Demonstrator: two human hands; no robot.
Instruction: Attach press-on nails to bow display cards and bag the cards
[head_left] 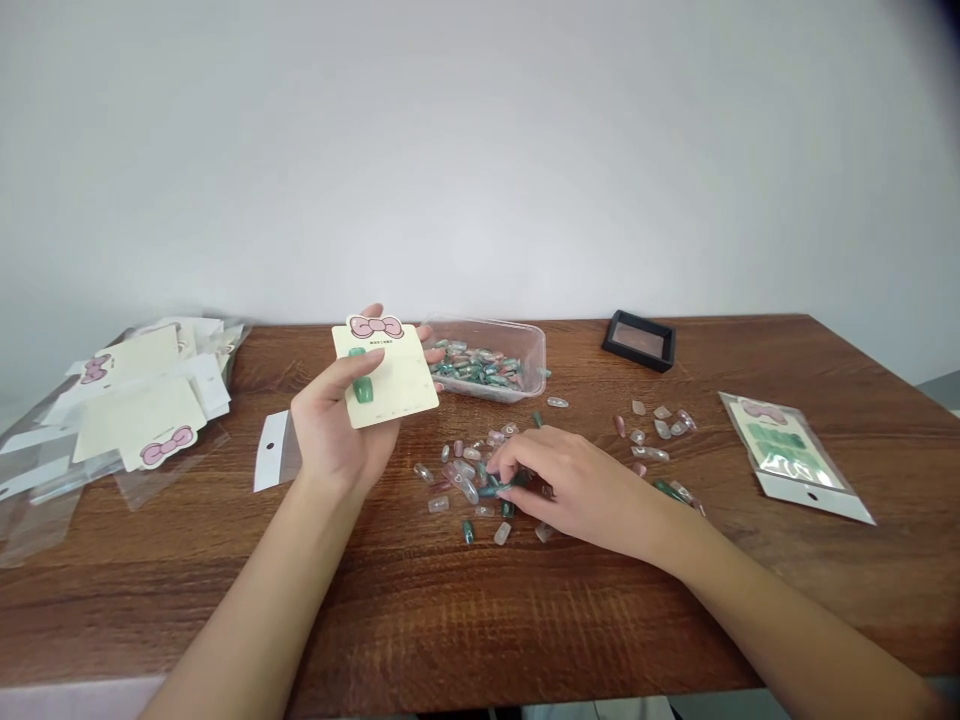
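Note:
A cream display card (401, 375) with a pink bow at its top is gripped in my left hand (337, 420), raised over the table. Green press-on nails (363, 388) are on the card's left side, partly covered by my thumb. My right hand (570, 485) is down in a loose pile of press-on nails (466, 478), clear, pinkish and green ones. Its thumb and index finger close around a green press-on nail (491, 491). The other fingers are curled and hide part of the pile.
Behind the pile stands a clear plastic tub (534, 360) full of nails. Cards and clear sleeves (142, 400) are heaped at the left. A black box (637, 340) lies at the back right, a packaged green nail set (787, 450) at the right. Beside my left wrist is a sleeve (271, 450).

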